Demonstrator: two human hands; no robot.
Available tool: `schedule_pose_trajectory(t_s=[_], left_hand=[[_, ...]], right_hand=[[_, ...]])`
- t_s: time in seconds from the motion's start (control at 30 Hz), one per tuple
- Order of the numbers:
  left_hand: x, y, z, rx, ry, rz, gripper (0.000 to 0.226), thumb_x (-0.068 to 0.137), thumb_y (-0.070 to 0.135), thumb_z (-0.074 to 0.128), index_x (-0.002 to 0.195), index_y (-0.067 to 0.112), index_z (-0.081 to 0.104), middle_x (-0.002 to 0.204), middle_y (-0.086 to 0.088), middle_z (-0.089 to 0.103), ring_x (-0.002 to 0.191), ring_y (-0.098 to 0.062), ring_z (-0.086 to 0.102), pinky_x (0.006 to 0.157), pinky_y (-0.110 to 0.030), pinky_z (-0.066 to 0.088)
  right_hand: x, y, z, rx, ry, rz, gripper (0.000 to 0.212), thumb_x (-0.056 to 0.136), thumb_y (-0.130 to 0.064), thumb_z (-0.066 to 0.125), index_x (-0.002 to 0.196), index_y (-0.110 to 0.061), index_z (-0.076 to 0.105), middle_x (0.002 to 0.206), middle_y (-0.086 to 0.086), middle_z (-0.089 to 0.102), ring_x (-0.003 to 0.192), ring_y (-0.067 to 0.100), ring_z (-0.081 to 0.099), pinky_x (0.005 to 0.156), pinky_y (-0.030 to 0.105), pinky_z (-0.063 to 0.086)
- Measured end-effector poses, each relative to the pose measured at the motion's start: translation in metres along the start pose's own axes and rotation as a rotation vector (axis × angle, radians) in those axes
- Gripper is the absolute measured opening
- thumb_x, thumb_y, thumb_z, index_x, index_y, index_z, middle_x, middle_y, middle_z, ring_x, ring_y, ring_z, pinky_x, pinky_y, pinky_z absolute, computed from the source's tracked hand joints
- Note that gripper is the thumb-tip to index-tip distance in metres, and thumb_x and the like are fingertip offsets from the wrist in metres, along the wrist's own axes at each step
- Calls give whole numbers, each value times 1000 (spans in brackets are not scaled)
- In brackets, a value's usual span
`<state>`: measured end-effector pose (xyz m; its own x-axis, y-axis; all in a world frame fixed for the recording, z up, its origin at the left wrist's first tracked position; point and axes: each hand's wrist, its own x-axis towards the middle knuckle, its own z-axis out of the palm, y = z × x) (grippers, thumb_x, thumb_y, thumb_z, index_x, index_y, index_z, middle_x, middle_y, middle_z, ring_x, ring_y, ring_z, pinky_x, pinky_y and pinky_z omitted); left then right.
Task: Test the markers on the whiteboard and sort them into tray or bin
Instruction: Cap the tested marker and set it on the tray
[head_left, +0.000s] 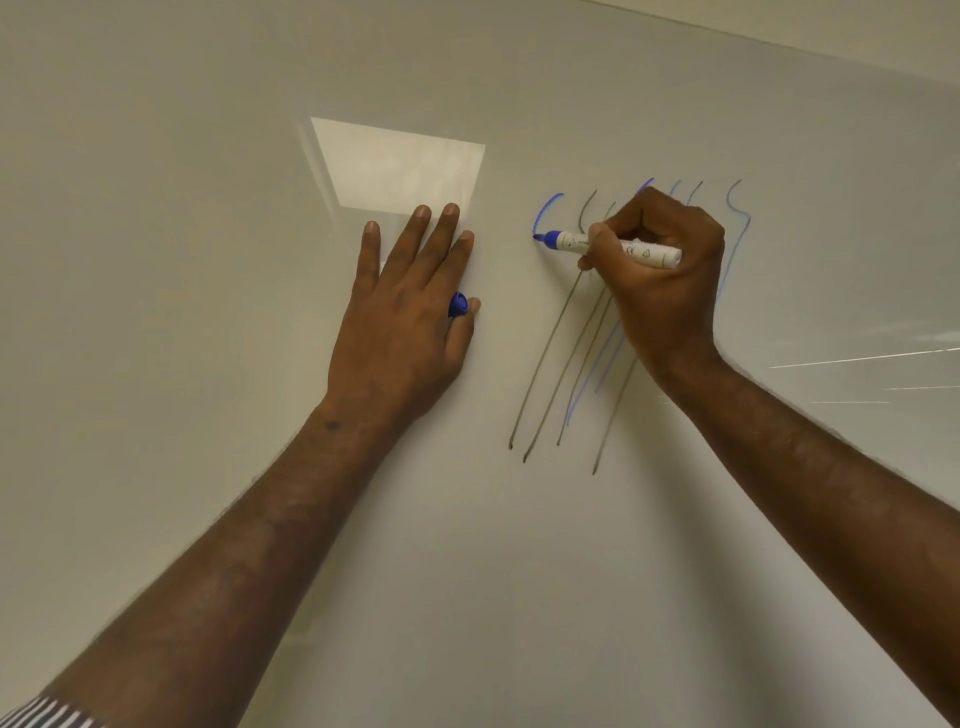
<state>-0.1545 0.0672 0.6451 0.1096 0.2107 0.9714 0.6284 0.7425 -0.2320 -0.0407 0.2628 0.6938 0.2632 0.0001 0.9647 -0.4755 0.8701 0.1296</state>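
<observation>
Drawing a fresh blue stroke (546, 213) on the whiteboard (208, 156), the right hand (660, 275) grips the blue marker (613, 247) while the flat left hand (410, 296) pinches its cap (458, 304); several test lines exist, sorting apparently remains, tray and bin unseen.

Left hand (410, 301): fingers straight and spread, palm flat forward, thumb tucked in. Right hand (660, 270): fingers curled in writing grip. Both forearms extended.

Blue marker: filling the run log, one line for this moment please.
right hand grips blue marker | tip on whiteboard | left hand holds cap
</observation>
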Motion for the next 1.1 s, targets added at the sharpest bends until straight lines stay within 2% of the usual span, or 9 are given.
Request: schedule_pose_trajectory(t_s=[0.13, 0.23, 0.4, 0.53, 0.7, 0.77, 0.87, 0.97, 1.1], left_hand=[[-1, 0, -1, -8, 7, 0, 62, 103, 40, 29, 159, 14, 25, 168, -4, 17, 156, -21, 11, 126, -50, 3], [-2, 1, -2, -11, 12, 1, 62, 103, 40, 29, 159, 14, 25, 167, -5, 18, 156, -22, 12, 126, -51, 4], [-1, 1, -3, -8, 7, -1, 62, 103, 40, 28, 159, 13, 26, 167, -6, 18, 156, -23, 12, 126, -52, 5], [-2, 1, -3, -16, 21, 8, 60, 103, 38, 31, 158, 12, 28, 167, -6, 20, 156, -23, 13, 126, -53, 6], [-1, 2, -3, -28, 8, -2, 62, 103, 40, 28, 159, 12, 26, 167, -6, 19, 156, -24, 12, 126, -53, 5], [-2, 2, -4, -33, 18, 4, 62, 103, 39, 29, 158, 12, 27, 167, -6, 20, 156, -23, 13, 126, -53, 6], [-3, 2, -4, -27, 19, 2, 61, 103, 37, 30, 158, 11, 27, 167, -6, 19, 156, -22, 12, 126, -52, 5], [-4, 2, -4, -25, 13, 4, 61, 103, 38, 30, 159, 12, 26, 167, -5, 18, 156, -22, 11, 126, -52, 4], [-4, 2, -3, -40, 22, 2, 61, 103, 38, 31, 158, 12, 27, 167, -6, 20, 156, -22, 12, 126, -52, 5]], right_hand=[[-18, 3, -13, -38, 20, -23, 21, 84, -17, 68, 67, -8, 60, 62, 4, 65, 59, 27, 56, 73, 56, 46], [-40, -2, -19, -48, -18, -31, 21, 83, -16, 69, 65, -7, 62, 62, 0, 60, 62, 22, 50, 70, 52, 43], [-92, -26, -25, -4, -175, -88, 19, 82, -20, 67, 66, -9, 65, 67, -4, 61, 77, 8, 53, 88, 46, 38], [-133, -32, -30, 56, -385, -160, 17, 83, -23, 68, 70, -13, 69, 73, -3, 65, 74, 17, 63, 100, 52, 36], [-148, -36, -34, 33, -487, -225, 12, 83, -24, 70, 73, -18, 71, 74, -10, 64, 78, 10, 63, 106, 50, 33], [-133, -37, -37, 39, -422, -219, 12, 85, -27, 71, 77, -19, 72, 78, -9, 67, 81, 12, 65, 105, 51, 34], [-89, -31, -41, 34, -189, -132, 9, 87, -28, 72, 83, -19, 72, 84, -14, 67, 86, 6, 61, 94, 51, 40], [-39, -20, -39, 89, -37, -32, 4, 89, -14, 73, 86, -12, 73, 83, -1, 73, 80, 22, 68, 78, 52, 50], [4, -10, -27, 233, 83, 163, 7, 87, -8, 71, 83, -3, 71, 78, 8, 74, 74, 20, 71, 69, 35, 55]])
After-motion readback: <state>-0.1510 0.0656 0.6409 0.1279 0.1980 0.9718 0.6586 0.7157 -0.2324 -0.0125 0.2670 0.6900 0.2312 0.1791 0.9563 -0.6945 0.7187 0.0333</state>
